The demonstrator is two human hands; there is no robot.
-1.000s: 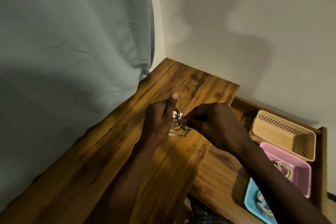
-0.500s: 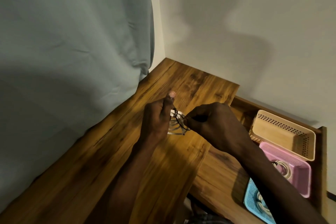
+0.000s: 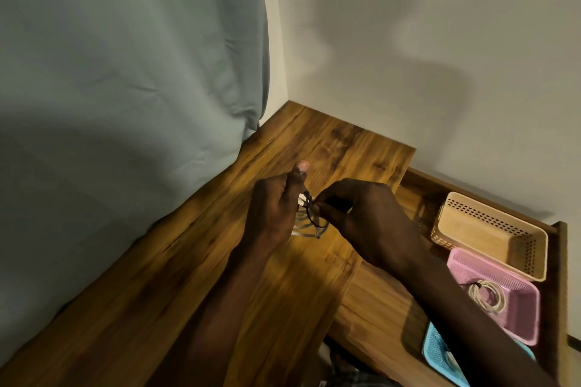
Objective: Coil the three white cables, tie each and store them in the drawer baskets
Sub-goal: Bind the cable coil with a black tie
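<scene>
Slippage is the risk: left hand (image 3: pixel 276 210) grips the coiled white cable (image 3: pixel 306 225) above the counter (image 3: pixel 195 276), while right hand (image 3: pixel 361 220) pinches the black tie (image 3: pixel 311 214); a loosened grip could let the coil spring open. Beige basket (image 3: pixel 490 234) waits nearby. No readable writing or brand shows.

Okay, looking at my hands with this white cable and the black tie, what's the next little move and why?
Probably pull the thin black tie snug around the coiled white cable. The left hand grips the coil while the right hand pinches the tie, which hangs in a loose loop. The beige perforated plastic basket in the drawer holds nothing.
</scene>
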